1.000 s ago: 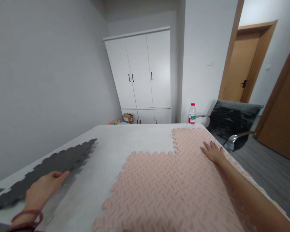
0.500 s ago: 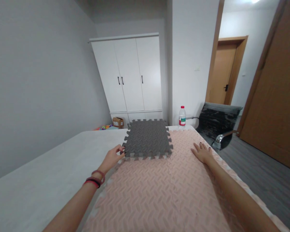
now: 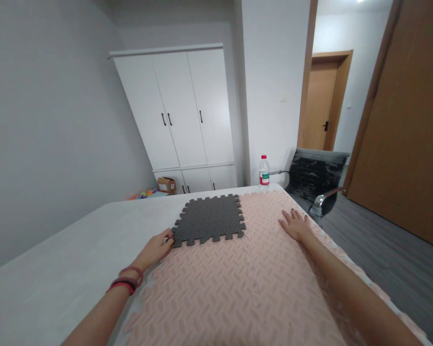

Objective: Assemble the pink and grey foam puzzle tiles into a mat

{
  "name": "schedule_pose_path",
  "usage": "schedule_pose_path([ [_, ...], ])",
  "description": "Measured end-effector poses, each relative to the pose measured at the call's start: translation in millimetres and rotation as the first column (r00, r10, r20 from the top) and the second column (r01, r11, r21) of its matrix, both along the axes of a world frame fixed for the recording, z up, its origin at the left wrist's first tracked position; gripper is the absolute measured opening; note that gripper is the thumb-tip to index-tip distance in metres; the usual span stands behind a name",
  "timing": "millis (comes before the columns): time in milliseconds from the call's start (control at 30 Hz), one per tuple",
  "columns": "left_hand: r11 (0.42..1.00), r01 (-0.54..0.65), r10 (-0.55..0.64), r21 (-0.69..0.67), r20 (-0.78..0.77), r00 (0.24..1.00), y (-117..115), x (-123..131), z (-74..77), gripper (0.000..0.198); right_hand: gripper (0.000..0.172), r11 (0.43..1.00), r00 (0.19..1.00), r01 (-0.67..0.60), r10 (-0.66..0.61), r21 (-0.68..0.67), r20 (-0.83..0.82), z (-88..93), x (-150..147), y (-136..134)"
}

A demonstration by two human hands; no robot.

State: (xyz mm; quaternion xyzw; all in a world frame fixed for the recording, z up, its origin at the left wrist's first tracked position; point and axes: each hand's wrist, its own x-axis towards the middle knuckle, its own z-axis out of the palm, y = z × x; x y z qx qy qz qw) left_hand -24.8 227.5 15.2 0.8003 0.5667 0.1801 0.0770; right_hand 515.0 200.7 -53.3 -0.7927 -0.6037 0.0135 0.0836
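A dark grey foam mat tile (image 3: pixel 209 218) with jigsaw edges lies at the far end of the pink foam mat (image 3: pixel 216 288), over its left part. My left hand (image 3: pixel 159 247) pinches the tile's near left corner between thumb and fingers. Bracelets circle that wrist. On the right part of the pink mat, my right hand (image 3: pixel 296 226) rests flat, palm down, with its fingers spread and nothing in them. A seam runs lengthwise through the pink mat.
The mats lie on a white table (image 3: pixel 75 254). A water bottle (image 3: pixel 264 172) with a red cap stands at its far edge. Beyond are a black chair (image 3: pixel 317 178), a cardboard box (image 3: pixel 166 185), and a white cabinet (image 3: pixel 180 110).
The grey tile, raised before, has come down onto the pink mat, with my left hand still on its corner. The right hand stays flat on the mat. The view has turned slightly right.
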Motion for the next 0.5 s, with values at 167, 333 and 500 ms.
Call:
schedule_pose_path([
  [167, 0.999, 0.015, -0.012, 0.038, -0.081, 0.997, -3.9, 7.5, -3.7, 0.027, 0.066, 1.000, 1.000, 0.008, -0.008, 0.000, -0.012, 1.9, -1.5, -1.7],
  [333, 0.998, 0.043, -0.036, 0.048, -0.139, 0.990, -5.8, 8.9, -3.6, 0.027, 0.066, 1.000, 1.000, 0.010, -0.010, 0.001, -0.005, -0.2, -0.5, -0.2],
  [500, 0.998, 0.041, -0.032, 0.053, -0.168, 0.985, -5.0, 8.3, -5.6, 0.029, 0.066, 1.000, 1.000, 0.001, -0.001, 0.009, 0.005, -2.0, 0.1, 0.5],
])
